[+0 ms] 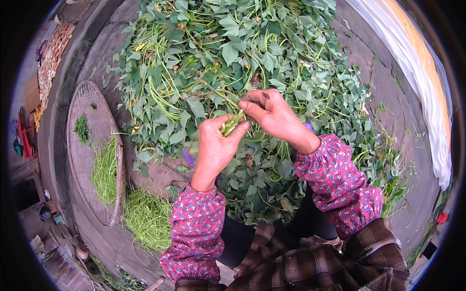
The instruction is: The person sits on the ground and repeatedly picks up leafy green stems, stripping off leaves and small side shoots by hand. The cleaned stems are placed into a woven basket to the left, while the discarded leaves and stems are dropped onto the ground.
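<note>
My left hand [216,147] is closed around a small bunch of cut green leaf stalks [230,127], their ends showing above the thumb. Close beside it, my right hand [271,114] pinches a thicker green vine stem [220,94] between thumb and forefinger. That stem reaches away to the upper left, over a large heap of leafy vines [233,54], probably sweet potato. The heap spreads in front of me and between my legs. My right fingertips are partly hidden behind the thumb and stalks.
On the left lies a shallow woven tray [82,163] holding green stalks [105,174] and a few leaves [81,129]. A pile of stalks [147,218] sits on the ground beside it. White sheeting [433,120] edges the right side. A red chair [27,140] stands far left.
</note>
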Demonstrator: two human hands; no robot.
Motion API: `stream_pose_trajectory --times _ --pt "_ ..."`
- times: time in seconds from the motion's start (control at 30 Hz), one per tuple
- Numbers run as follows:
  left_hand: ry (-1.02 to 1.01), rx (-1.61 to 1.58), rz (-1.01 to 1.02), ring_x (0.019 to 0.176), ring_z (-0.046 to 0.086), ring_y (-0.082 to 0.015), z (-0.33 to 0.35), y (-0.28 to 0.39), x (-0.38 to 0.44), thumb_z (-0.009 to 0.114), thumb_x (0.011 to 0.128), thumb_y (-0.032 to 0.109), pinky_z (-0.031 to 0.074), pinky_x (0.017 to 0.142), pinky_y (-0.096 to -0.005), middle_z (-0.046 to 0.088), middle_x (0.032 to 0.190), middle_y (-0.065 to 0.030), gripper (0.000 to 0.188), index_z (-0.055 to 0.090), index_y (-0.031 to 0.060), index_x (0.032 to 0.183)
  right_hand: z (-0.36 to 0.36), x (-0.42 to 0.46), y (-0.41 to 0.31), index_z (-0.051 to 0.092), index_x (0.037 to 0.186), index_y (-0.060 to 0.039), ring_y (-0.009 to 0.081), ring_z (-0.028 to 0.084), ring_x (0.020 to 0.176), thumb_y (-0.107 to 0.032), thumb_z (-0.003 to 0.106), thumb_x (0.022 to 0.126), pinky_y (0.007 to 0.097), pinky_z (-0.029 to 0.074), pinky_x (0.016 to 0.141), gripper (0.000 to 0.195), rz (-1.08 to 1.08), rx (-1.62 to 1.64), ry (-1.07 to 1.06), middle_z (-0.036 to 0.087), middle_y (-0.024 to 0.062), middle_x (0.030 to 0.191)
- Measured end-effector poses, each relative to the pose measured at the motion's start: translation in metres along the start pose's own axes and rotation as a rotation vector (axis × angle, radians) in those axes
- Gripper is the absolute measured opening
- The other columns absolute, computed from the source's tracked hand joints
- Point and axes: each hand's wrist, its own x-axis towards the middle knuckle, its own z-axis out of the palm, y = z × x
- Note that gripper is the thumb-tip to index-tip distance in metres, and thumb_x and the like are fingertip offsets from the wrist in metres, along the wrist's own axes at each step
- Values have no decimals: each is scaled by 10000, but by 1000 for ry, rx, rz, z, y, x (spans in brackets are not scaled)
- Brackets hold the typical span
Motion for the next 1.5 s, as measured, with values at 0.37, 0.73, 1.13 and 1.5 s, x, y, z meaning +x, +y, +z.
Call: stream_pose_trajectory --times 0.37,0.73,1.13,1.5 --pt "453 -248 -47 589 466 -83 -50 -22 13 559 882 142 378 538 -230 544 697 -16 131 556 19 838 -14 1 -2 565 941 -9 138 582 737 -122 623 842 268 489 668 161 133 992 -169 603 46 832" --pt "-196 -729 -314 480 389 -52 1 -8 -6 696 792 184 283 440 -200 461 583 42 234 598 -2 893 -12 -2 2 550 1001 -28 131 564 825 -59 602 837 271 464 751 175 95 827 -99 590 41 937" --pt "59 429 586 589 572 -213 19 14 -5 622 702 -5 455 547 -311 593 681 -91 105 604 -9 805 -30 -24 4 546 934 12 81 497 650 -145 557 884 225 394 569 165 168 462 -188 548 2 770" --pt "-4 -454 137 522 421 -76 -5 1 2 491 907 150 333 459 -222 500 673 -19 110 492 42 929 -43 -37 3 568 854 14 56 435 571 -164 566 853 231 365 512 177 73 218 15 517 -8 642"
